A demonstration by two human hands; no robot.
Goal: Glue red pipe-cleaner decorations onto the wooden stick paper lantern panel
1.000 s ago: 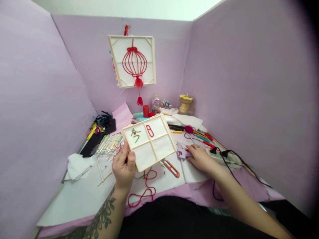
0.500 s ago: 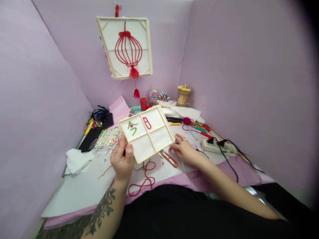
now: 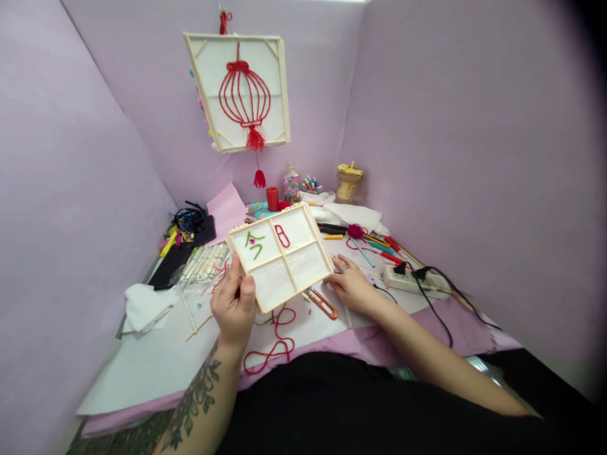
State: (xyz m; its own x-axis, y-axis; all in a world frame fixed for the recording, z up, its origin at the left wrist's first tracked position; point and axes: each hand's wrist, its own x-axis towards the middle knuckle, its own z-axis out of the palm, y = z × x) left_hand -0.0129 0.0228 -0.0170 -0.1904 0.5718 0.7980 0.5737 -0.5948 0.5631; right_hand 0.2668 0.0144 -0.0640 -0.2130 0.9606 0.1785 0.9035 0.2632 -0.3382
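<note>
My left hand (image 3: 234, 309) grips the near left corner of a wooden four-pane frame (image 3: 284, 262) backed with white paper and holds it tilted above the table. Its far left pane carries green pipe-cleaner shapes, and a red loop sits in the far right pane. My right hand (image 3: 353, 289) lies palm down on the white table sheet just right of the frame, fingers spread, with nothing visible in it. Orange snips (image 3: 323, 303) lie between my hands, under the frame's near edge. A red cord (image 3: 275, 344) curls on the sheet below.
A finished frame with a red lantern design (image 3: 241, 91) hangs on the back wall. A power strip (image 3: 410, 278) with black cables sits at right, beside coloured pencils. A bag of sticks (image 3: 203, 265) and white cloth (image 3: 145, 303) lie left. Jars stand at the back. Purple walls enclose the table.
My right hand has slid left from beside the power strip to the frame's right edge. My left hand keeps hold of the frame, now slightly lower and closer.
</note>
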